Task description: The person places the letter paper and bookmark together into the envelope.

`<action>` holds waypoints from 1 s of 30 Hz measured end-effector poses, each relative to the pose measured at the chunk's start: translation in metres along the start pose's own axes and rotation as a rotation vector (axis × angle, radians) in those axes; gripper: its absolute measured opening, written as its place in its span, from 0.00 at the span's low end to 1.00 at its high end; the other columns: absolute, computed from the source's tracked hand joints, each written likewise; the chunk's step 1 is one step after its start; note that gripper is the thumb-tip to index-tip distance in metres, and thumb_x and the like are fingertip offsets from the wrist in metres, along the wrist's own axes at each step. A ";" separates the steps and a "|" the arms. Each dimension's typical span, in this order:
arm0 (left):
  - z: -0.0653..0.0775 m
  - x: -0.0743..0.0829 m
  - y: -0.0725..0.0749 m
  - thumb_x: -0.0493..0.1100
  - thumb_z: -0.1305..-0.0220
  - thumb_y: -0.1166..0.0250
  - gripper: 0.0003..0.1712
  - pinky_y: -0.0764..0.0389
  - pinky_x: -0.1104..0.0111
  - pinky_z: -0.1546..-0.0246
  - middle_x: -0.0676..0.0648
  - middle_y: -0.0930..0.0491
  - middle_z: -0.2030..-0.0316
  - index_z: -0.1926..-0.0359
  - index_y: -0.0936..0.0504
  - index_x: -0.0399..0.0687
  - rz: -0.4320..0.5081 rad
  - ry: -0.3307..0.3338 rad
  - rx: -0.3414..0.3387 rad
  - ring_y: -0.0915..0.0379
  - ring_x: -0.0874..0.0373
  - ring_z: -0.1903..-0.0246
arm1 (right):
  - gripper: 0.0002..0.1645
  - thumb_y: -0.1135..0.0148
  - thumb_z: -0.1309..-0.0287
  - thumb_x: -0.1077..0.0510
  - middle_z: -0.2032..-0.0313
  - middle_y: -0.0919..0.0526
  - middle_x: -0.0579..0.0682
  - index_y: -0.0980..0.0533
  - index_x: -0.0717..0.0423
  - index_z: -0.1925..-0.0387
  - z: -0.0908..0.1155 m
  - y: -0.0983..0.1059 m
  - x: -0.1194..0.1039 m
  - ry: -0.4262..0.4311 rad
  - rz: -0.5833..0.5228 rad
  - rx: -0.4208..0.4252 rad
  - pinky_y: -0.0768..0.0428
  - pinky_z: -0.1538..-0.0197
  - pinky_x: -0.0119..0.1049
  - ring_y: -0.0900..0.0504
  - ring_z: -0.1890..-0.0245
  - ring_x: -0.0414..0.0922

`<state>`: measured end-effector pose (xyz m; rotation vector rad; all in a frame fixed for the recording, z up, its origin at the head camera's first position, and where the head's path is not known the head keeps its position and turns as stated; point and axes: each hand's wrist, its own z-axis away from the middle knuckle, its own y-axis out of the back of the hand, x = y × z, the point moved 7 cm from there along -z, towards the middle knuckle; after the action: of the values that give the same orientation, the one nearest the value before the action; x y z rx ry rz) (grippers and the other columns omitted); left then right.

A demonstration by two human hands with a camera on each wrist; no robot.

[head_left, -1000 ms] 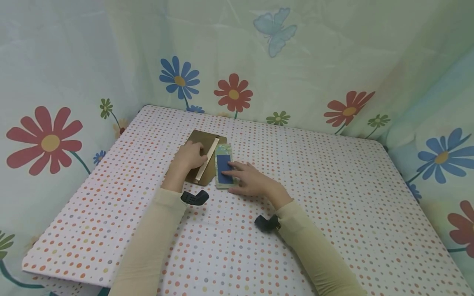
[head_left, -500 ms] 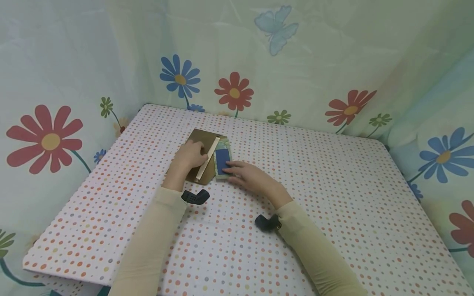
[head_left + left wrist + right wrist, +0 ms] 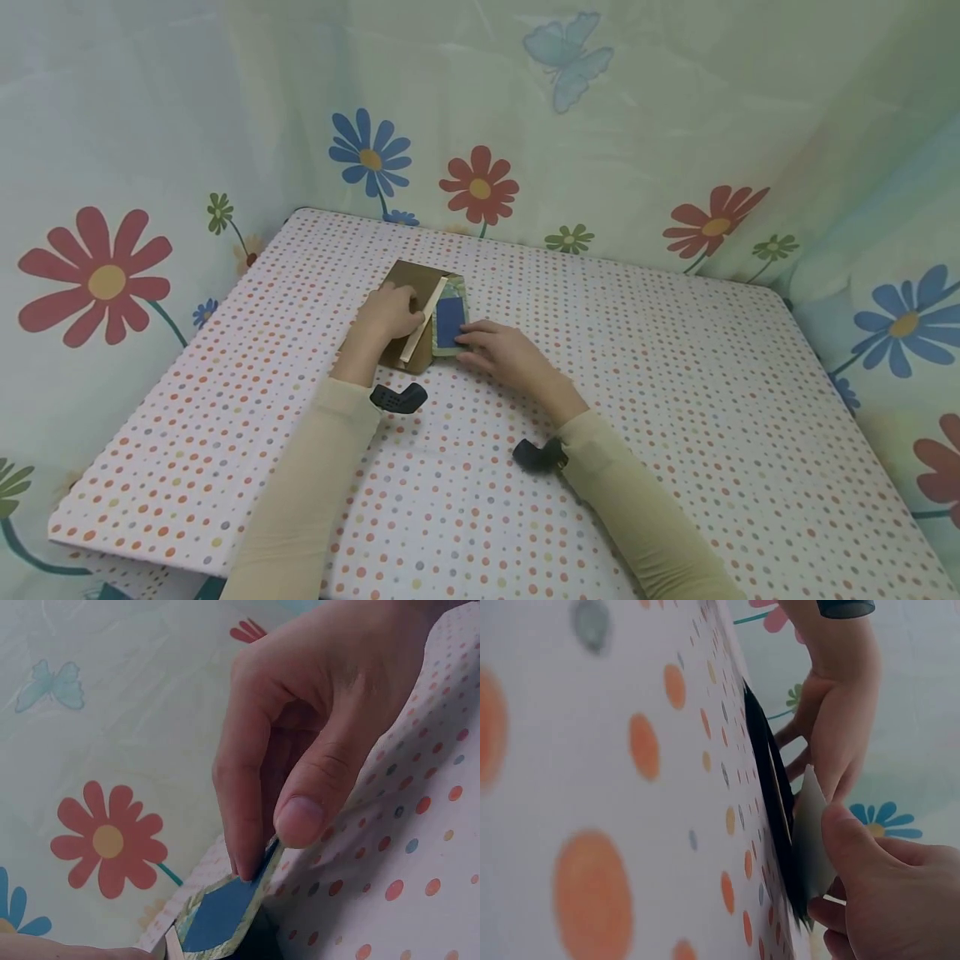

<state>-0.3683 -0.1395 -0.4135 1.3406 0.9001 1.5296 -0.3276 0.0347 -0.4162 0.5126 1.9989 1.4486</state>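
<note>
A flat brown envelope-like sleeve [image 3: 412, 283] lies left of the table's middle, with a narrow cream strip [image 3: 415, 337] running slantwise along it. My left hand [image 3: 386, 314] grips the sleeve beside this strip, its fingers curled; part of the sleeve is hidden beneath it. Against the strip's right side lies a card [image 3: 450, 321] with a green patterned border and a blue middle. My right hand [image 3: 498, 354] pinches the card's near right edge. In the right wrist view, the card [image 3: 810, 840] stands tilted close to the dark open edge of the sleeve [image 3: 769, 761].
A white cloth with coloured dots covers the table [image 3: 637, 375]. Behind it hangs a pale curtain [image 3: 637, 108] printed with flowers and a butterfly. A black wrist device [image 3: 399, 398] sits at the left cuff, another [image 3: 540, 454] at the right.
My right hand has moved the card away from me and slightly left, up against the strip on the sleeve. The left hand and the sleeve have stayed almost where they were.
</note>
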 end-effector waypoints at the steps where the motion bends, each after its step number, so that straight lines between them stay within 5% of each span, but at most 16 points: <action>1: 0.000 0.000 0.000 0.53 0.35 0.46 0.30 0.31 0.45 0.41 0.36 0.38 0.34 0.35 0.32 0.48 0.001 -0.003 0.000 0.39 0.34 0.37 | 0.21 0.44 0.37 0.44 0.44 0.22 0.49 0.20 0.49 0.48 -0.001 0.000 -0.001 0.000 0.000 0.018 0.23 0.43 0.39 0.22 0.44 0.45; 11: -0.002 0.000 0.001 0.53 0.34 0.46 0.30 0.33 0.47 0.39 0.36 0.38 0.34 0.34 0.32 0.47 0.017 -0.013 0.001 0.39 0.35 0.37 | 0.14 0.37 0.42 0.50 0.54 0.18 0.48 0.17 0.51 0.57 -0.004 0.004 -0.009 0.042 -0.026 0.167 0.19 0.51 0.35 0.18 0.54 0.42; 30: -0.001 0.005 0.002 0.54 0.34 0.46 0.30 0.31 0.47 0.40 0.37 0.35 0.36 0.35 0.32 0.47 0.017 -0.025 -0.006 0.36 0.37 0.39 | 0.13 0.40 0.38 0.54 0.49 0.18 0.48 0.18 0.51 0.53 -0.008 -0.004 -0.012 0.049 0.003 0.116 0.21 0.46 0.35 0.19 0.48 0.43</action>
<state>-0.3692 -0.1358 -0.4103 1.3635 0.8699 1.5243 -0.3238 0.0205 -0.4157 0.5339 2.1308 1.3644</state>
